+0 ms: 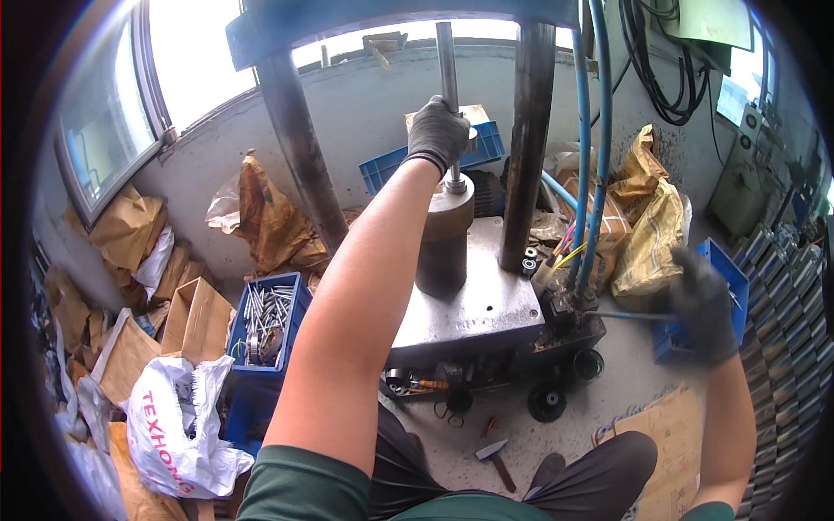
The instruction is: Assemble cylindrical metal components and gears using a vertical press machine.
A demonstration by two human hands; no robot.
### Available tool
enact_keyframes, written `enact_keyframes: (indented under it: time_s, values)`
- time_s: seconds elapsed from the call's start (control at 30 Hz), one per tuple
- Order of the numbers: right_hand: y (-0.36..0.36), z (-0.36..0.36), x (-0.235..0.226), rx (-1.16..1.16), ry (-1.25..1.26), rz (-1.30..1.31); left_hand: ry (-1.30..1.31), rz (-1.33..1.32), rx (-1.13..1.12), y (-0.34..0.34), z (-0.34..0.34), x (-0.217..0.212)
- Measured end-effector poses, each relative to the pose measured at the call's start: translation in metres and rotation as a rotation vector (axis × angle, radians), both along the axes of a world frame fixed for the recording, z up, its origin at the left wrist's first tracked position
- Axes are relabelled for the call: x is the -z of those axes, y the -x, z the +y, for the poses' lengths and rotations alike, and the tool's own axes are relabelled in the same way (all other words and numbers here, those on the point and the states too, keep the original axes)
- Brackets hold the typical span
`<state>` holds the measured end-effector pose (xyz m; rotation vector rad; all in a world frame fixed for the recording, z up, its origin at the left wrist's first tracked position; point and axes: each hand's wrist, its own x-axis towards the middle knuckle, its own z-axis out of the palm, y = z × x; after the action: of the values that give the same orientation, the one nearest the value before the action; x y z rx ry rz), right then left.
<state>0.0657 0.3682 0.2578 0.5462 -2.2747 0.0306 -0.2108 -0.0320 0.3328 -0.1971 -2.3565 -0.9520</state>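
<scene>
My left hand [437, 132], in a dark grey glove, is wrapped around an upright metal rod [446, 65]. The rod's lower end meets the top of a thick dark metal cylinder [445, 252], which stands on the steel bed [495, 295] of a press with two round columns [527, 130]. A small round metal piece [472, 139] shows beside my fingers. Out to the right is my right hand [704, 304], also gloved and smeared by motion. It is at the end of a thin blue lever [630, 315]; whether it grips the lever is unclear.
A blue crate of metal rods [268, 317] sits left of the press, near a white woven sack [182, 425]. Another blue crate [728, 269] lies behind my right hand, beside stacked metal bars [786, 347]. On the floor lies a hammer [497, 460]. Blue hoses [604, 130] hang by the right column.
</scene>
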Motion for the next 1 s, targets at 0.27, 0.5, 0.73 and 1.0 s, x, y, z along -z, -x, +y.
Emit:
enact_keyframes:
  time_s: [0.27,0.5,0.73,1.0]
  values:
    - [-0.140,-0.021,0.072,0.106,0.079,-1.029,-0.060,-0.081,0.065,0.000,0.002,-0.008]
    - [-0.124,-0.033,0.046,0.180,0.159,-0.896,0.033,-0.013,-0.017,0.003,-0.004,-0.001]
    - [-0.123,-0.030,0.042,0.175,0.048,-0.926,-0.097,-0.084,0.078,-0.009,0.002,-0.006]
    - [-0.121,-0.033,0.047,0.174,0.228,-0.823,0.055,-0.014,-0.021,0.002,0.000,-0.003]
